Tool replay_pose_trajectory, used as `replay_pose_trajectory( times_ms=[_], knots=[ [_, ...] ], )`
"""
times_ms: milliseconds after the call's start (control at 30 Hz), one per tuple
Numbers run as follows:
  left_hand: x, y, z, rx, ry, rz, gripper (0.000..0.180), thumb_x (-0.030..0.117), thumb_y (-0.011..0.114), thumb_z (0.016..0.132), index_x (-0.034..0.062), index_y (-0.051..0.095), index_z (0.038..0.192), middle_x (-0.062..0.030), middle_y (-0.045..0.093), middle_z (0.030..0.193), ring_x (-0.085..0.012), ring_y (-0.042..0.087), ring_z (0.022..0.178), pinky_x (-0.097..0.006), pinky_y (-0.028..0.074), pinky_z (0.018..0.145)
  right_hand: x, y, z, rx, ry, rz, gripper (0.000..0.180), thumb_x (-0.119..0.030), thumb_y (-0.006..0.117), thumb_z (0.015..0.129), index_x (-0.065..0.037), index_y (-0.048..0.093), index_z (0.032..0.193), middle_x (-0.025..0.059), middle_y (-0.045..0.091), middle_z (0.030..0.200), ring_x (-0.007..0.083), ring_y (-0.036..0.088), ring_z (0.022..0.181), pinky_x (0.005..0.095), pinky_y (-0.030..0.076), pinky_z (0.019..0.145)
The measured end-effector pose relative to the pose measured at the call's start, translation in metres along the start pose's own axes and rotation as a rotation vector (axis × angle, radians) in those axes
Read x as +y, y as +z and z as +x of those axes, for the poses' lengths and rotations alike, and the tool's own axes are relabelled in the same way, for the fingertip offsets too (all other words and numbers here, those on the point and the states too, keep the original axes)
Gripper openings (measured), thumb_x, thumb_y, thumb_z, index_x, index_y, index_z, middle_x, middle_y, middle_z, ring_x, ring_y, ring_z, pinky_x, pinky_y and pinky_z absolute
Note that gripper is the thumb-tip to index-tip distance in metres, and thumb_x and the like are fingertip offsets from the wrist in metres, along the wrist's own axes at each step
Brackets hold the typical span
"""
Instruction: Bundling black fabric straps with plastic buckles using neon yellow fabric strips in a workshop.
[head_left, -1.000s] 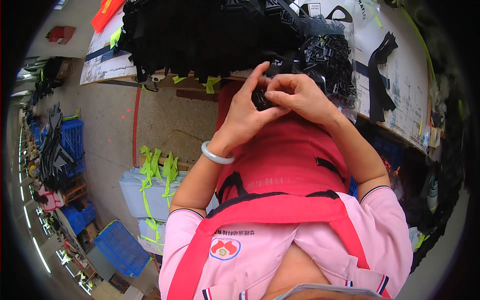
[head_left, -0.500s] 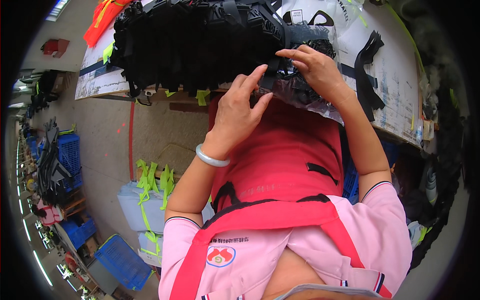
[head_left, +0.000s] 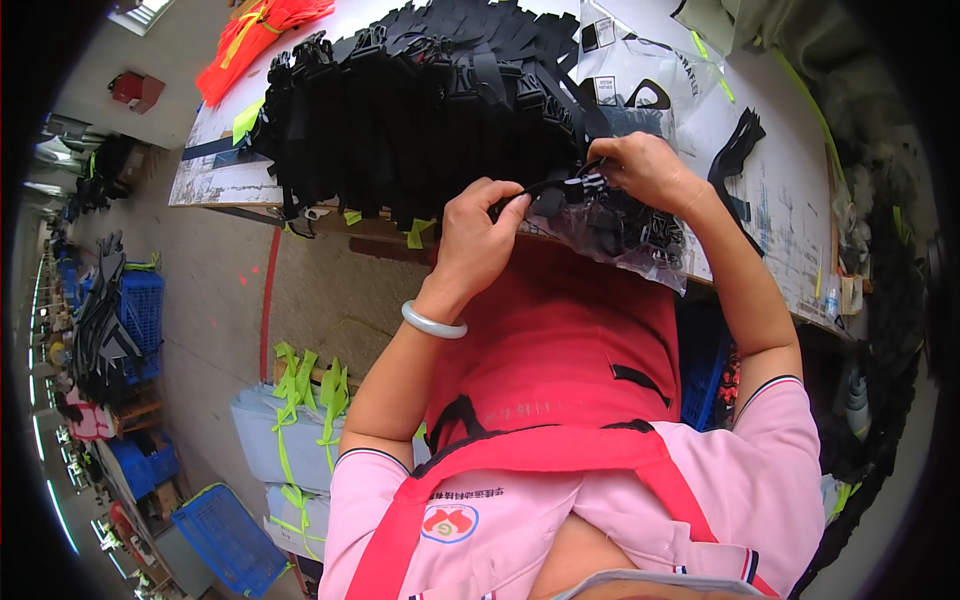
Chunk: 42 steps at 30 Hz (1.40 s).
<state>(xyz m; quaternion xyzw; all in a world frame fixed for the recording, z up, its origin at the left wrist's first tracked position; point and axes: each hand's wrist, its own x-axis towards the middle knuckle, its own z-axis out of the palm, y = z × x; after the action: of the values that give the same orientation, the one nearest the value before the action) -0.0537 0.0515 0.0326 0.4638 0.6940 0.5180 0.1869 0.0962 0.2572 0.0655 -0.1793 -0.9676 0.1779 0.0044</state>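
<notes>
A black strap stretches between my two hands at the front edge of the table. My left hand pinches its left end between thumb and fingers. Bent fingers of my right hand close on the other end, beside a small part with white marks that I cannot make out. Just under the right hand, a clear plastic bag with black plastic buckles hangs partly over the edge. To the left of the hands lies a big heap of black webbing straps with side-release buckles.
The white, scuffed table carries bright orange straps, a clear printed bag and a loose black strip. On the floor at left are a blue crate and pale bundles tied with yellow-green strips.
Both hands have closed on the black strap; their fingers were apart before. The view has shifted, so more of the strap heap shows.
</notes>
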Motion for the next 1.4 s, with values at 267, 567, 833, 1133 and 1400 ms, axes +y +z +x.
replay_pose_trajectory(
  times_ms=[267, 567, 833, 1133, 1400],
  knots=[
    [0.009, -0.007, 0.007, 0.082, -0.331, -0.547, 0.018, 0.017, 0.067, 0.089, 0.0006, 0.068, 0.095, 0.0032, 0.059, 0.069, -0.0020, 0.047, 0.052, -0.019, 0.039, 0.045, -0.011, -0.065, 0.090, 0.044, 0.182, 0.429, 0.012, -0.004, 0.051, 0.087, 0.000, 0.058, 0.096, 0.0045, 0.066, 0.080, 0.0115, 0.059, 0.054, 0.0234, 0.049, 0.047],
    [0.009, -0.011, 0.008, 0.047, -0.450, -0.728, 0.018, 0.018, 0.066, 0.090, 0.0022, 0.065, 0.098, 0.0009, 0.057, 0.071, -0.0050, 0.048, 0.049, -0.019, 0.037, 0.041, -0.014, -0.074, 0.123, 0.494, 0.049, -0.138, 0.016, -0.009, 0.056, 0.086, -0.009, 0.067, 0.098, 0.0069, 0.067, 0.080, 0.0175, 0.066, 0.073, 0.0294, 0.051, 0.069],
    [0.020, 0.002, 0.030, -0.058, -0.528, -1.052, 0.015, 0.020, 0.061, 0.093, 0.0060, 0.056, 0.097, -0.0027, 0.052, 0.080, -0.0099, 0.048, 0.053, -0.021, 0.034, 0.040, 0.008, -0.066, 0.219, 0.586, -0.029, 0.007, 0.035, -0.016, 0.048, 0.086, -0.016, 0.060, 0.120, 0.0186, 0.065, 0.107, 0.0349, 0.062, 0.102, 0.0468, 0.048, 0.083],
    [0.006, -0.014, 0.021, 0.065, -0.512, -1.021, 0.026, 0.020, 0.059, 0.094, 0.0039, 0.054, 0.114, -0.0040, 0.055, 0.081, -0.0096, 0.048, 0.052, -0.021, 0.035, 0.040, -0.053, -0.033, 0.123, 0.664, -0.223, 0.224, 0.019, -0.011, 0.059, 0.088, -0.012, 0.068, 0.104, 0.0061, 0.067, 0.086, 0.0151, 0.063, 0.074, 0.0280, 0.050, 0.068],
    [-0.013, -0.011, -0.038, 0.004, -0.468, -0.897, 0.041, 0.031, 0.047, 0.099, 0.0025, 0.046, 0.128, -0.0072, 0.061, 0.084, -0.0074, 0.048, 0.047, -0.019, 0.036, 0.038, -0.069, 0.024, 0.008, 0.487, -0.107, 0.679, 0.020, -0.007, 0.061, 0.087, -0.006, 0.065, 0.106, 0.0075, 0.064, 0.093, 0.0165, 0.062, 0.073, 0.0267, 0.051, 0.069]
  ],
)
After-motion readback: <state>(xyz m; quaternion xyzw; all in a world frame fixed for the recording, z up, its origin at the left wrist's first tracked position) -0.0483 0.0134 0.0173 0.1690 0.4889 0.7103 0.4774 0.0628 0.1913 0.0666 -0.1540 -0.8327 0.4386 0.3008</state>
